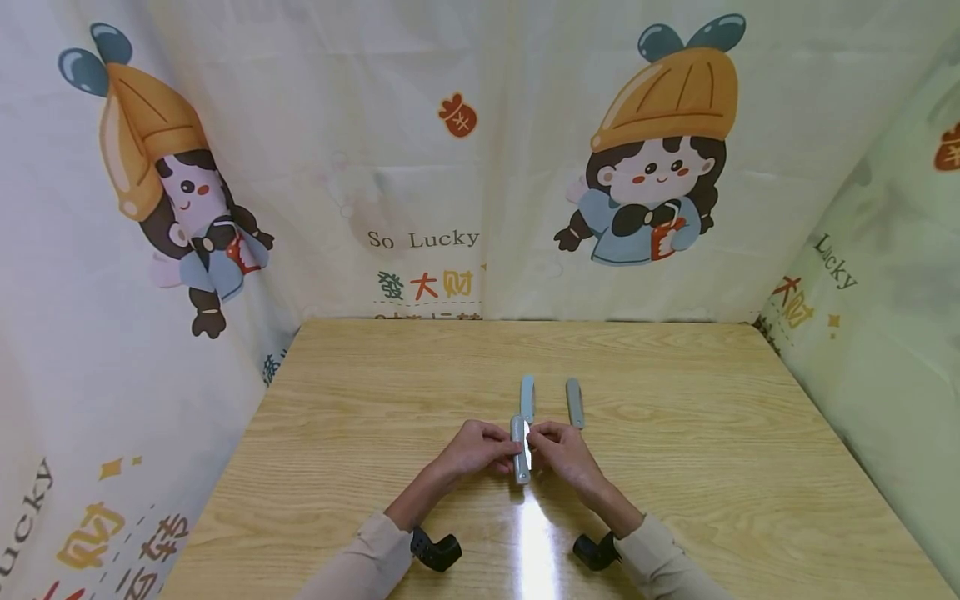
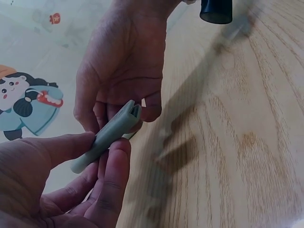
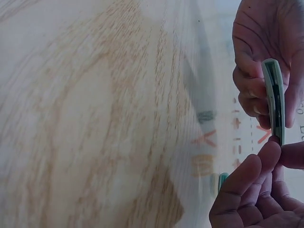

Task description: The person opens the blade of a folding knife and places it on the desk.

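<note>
Near edge: beige sleeves (image 1: 360, 562); black wrist cameras (image 1: 437, 552) at the cuffs.
Left hand (image 1: 476, 448): thumb and fingers pinching the folding knife (image 1: 518, 450) by its grey-green handle.
Right hand (image 1: 564, 452): thumb and fingertips pinching the same knife, on its bright blade's side.
Knife position: between both hands, over the wood-grain table (image 1: 360, 400); slotted edge visible from right wrist.
Beyond: pale-blue folding knife (image 1: 527, 397); grey folding knife (image 1: 575, 403) apart to its right.
Backdrop: printed cloth (image 1: 525, 167).
</note>
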Tool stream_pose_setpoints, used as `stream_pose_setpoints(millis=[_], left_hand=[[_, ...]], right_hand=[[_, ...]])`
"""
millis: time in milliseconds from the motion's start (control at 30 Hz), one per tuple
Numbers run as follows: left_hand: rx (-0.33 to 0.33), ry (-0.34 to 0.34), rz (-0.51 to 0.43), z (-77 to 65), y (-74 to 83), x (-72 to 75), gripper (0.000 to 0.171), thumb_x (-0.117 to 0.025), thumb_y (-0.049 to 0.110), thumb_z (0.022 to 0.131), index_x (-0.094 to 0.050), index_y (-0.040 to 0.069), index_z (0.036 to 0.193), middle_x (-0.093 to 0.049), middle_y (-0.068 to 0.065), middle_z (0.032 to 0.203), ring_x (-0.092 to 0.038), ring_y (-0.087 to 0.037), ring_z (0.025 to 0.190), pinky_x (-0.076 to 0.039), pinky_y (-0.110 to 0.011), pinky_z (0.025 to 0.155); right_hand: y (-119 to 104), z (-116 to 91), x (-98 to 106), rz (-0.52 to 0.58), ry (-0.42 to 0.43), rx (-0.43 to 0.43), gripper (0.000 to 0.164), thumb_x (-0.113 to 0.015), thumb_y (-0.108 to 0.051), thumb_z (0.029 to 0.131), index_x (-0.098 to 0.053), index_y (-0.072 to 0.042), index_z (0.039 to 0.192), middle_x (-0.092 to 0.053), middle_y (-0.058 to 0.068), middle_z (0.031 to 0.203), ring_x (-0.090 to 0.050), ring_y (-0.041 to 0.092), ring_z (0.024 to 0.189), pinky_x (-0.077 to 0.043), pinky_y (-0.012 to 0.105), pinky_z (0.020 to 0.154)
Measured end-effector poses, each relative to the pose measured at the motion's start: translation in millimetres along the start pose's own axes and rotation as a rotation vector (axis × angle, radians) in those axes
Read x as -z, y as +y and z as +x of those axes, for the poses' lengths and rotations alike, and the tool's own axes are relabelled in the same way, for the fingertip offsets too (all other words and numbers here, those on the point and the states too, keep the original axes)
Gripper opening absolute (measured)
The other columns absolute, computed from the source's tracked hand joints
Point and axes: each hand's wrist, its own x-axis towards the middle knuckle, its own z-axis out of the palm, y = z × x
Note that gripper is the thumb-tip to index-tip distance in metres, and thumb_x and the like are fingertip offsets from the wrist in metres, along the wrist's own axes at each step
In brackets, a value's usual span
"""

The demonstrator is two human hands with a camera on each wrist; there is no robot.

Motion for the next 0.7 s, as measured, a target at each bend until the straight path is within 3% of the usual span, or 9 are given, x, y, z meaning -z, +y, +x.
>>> stream_pose_setpoints(millis=[400,700], left_hand=[[-0.001,-0.004,-0.032,-0.4,-4.2,3.2,0.016,-0.073,0.004,0.093,-0.072,-0.011,0.097,-0.071,-0.011,0.079,-0.066,-0.013,0.065,-0.059,-0.032,0.066],[0.01,0.003,-0.045,-0.9,-4.2,2.9,0.018,-0.074,0.006,0.094,-0.072,-0.011,0.101,-0.072,-0.011,0.082,-0.068,-0.014,0.067,-0.059,-0.029,0.066]], right_hand=[[2.9,-0.7,3.9,-0.007,-0.018,-0.009,0.022,-0.058,-0.005,0.101,-0.066,0.015,0.106,-0.068,0.01,0.082,-0.06,0.026,0.069,-0.053,0.036,0.062],[3.6,-2.7,5.6,0.002,0.008,-0.011,0.025,-0.062,-0.012,0.1,-0.067,0.011,0.109,-0.067,0.009,0.078,-0.061,0.019,0.068,-0.048,0.029,0.059]])
